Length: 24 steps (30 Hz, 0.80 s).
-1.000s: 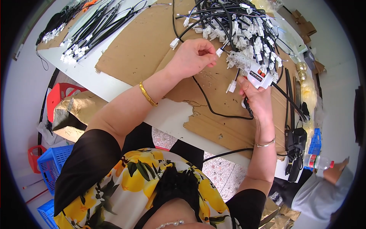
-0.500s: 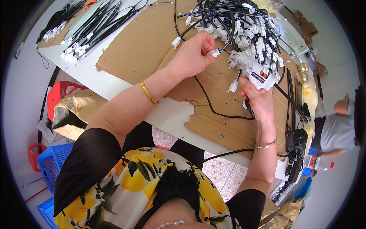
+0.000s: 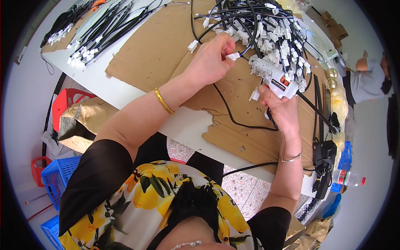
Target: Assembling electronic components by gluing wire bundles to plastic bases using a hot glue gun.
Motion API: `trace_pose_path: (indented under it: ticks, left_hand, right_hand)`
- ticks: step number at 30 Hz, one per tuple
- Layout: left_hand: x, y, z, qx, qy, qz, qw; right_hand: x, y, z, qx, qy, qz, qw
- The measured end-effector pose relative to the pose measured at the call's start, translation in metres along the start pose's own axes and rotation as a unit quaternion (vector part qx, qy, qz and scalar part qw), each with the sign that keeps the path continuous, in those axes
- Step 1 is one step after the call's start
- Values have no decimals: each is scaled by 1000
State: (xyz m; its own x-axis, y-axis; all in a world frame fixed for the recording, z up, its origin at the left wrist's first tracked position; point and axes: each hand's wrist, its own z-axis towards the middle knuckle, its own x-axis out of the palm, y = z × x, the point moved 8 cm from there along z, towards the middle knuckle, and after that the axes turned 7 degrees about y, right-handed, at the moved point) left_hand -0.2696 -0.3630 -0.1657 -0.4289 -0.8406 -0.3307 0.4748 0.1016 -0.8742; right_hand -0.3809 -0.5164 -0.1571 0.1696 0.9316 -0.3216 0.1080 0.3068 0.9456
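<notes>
My left hand [image 3: 211,59] pinches a small white plug connector [image 3: 233,56] between thumb and fingertips. Blue and white wires run from it toward the heap of cables. In my right hand [image 3: 281,109] is a white hot glue gun [image 3: 278,83], gripped by its handle. Its nozzle end, crusted with clear glue, points up and left and stays a short way apart from the connector. Just past both hands lies a big heap of black cables with white connectors [image 3: 266,39]. One loose white connector [image 3: 255,94] shows beside the gun.
Brown cardboard [image 3: 143,56] covers much of the white table [image 3: 102,86]. More black cables [image 3: 112,31] lie at the far left. A black power adapter [image 3: 324,153] sits at the right edge near a plastic bottle [image 3: 348,178]. Another person [image 3: 368,79] is farther right; blue crates [image 3: 58,177] stand at left.
The glue gun has shifted slightly left, its nozzle nearer the pinched connector. My left hand has barely moved. The other person at the right has moved farther off.
</notes>
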Motion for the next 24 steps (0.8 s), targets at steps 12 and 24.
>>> trace_pose_path:
  ticks: [12,24]
  left_hand:
    - [-2,-2,1,7,-17,2,1000]
    - [-1,-2,1,10,-19,7,1000]
  right_hand:
    - [0,-1,0,-4,3,21,1000]
    - [2,-2,1,-1,7,6,1000]
